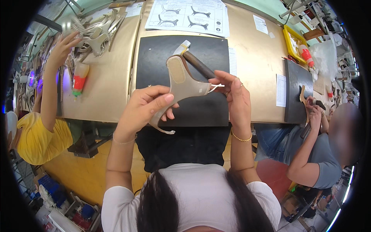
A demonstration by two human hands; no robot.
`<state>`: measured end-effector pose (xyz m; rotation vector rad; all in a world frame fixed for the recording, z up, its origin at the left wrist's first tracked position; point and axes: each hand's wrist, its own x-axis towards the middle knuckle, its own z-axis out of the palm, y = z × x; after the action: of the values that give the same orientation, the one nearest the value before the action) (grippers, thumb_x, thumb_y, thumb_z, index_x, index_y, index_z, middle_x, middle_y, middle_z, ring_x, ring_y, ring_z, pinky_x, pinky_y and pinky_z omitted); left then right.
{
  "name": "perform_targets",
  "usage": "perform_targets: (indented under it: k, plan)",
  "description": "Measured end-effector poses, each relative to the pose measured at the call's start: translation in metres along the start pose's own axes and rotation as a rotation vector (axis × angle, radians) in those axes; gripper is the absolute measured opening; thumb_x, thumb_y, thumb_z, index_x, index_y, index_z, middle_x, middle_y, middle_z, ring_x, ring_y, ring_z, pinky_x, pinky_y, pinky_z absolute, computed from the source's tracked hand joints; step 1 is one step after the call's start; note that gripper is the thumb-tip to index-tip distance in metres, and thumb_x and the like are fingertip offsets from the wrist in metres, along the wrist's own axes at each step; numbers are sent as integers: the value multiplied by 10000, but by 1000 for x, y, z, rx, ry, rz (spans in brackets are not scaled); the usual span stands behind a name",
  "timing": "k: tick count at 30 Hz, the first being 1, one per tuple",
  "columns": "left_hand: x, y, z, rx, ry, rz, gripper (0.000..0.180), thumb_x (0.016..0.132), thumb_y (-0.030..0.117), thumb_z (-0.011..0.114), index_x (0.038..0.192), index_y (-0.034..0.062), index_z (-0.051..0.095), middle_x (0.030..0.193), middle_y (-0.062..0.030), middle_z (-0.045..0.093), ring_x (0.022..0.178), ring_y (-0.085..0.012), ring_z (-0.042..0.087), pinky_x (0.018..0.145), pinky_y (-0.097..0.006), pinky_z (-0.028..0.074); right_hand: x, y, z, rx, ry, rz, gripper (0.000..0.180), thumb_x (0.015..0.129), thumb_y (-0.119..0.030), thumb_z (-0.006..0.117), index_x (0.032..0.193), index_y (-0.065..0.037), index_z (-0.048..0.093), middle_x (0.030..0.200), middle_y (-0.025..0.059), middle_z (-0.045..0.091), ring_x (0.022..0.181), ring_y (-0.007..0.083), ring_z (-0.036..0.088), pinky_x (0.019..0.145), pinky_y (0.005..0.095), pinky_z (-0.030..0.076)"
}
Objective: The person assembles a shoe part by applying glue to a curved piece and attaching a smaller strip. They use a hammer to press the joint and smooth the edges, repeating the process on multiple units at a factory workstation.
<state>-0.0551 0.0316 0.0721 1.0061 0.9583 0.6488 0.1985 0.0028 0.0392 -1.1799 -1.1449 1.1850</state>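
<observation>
My left hand [145,108] grips a beige Y-shaped shoe upper piece [180,83] and holds it up over a black work mat [154,58]. One arm of the piece reaches my right hand [235,94], which pinches that end together with a thin white strip [217,85]. A dark-handled tool [198,63] with a yellow and white head lies on the mat just behind the piece.
A paper sheet with shoe part drawings [189,15] lies at the far table edge. A person in yellow [38,135] on my left reaches to a pile of cut pieces [96,33]; a red glue bottle [80,79] is nearby. On my right another person [313,147] works at a second black mat [295,83].
</observation>
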Motion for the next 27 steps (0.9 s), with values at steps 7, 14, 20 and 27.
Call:
perform_targets:
  k: [7,14,20,27]
  plan:
    - [7,-5,1,-50,-8,-5,294,1014,215,590,1122,-52,656,874,-121,703,638,-145,665,534,-235,526,2,1,5,132,-43,65,410,1024,-302,577,1254,35,617,1046,94,681,929,136,646,851,281,515]
    - [11,-2,1,-12,-19,-98,317,1019,226,584,1140,-60,646,864,-114,689,628,-153,673,544,-251,565,9,-4,11,85,-34,200,246,909,-173,737,1059,15,684,905,48,680,757,95,608,718,235,510]
    - [7,0,-5,-34,4,-207,310,1011,221,598,1130,-62,645,850,-91,673,639,-155,683,589,-264,604,13,-3,7,44,69,155,207,874,-124,776,1014,0,688,827,27,662,694,66,582,619,198,487]
    - [7,-1,-6,-139,-80,-204,266,995,226,624,1054,-33,645,833,-74,674,631,-151,683,578,-266,596,13,-5,6,68,81,80,231,895,-152,759,1057,-4,689,862,27,662,708,69,583,641,206,486]
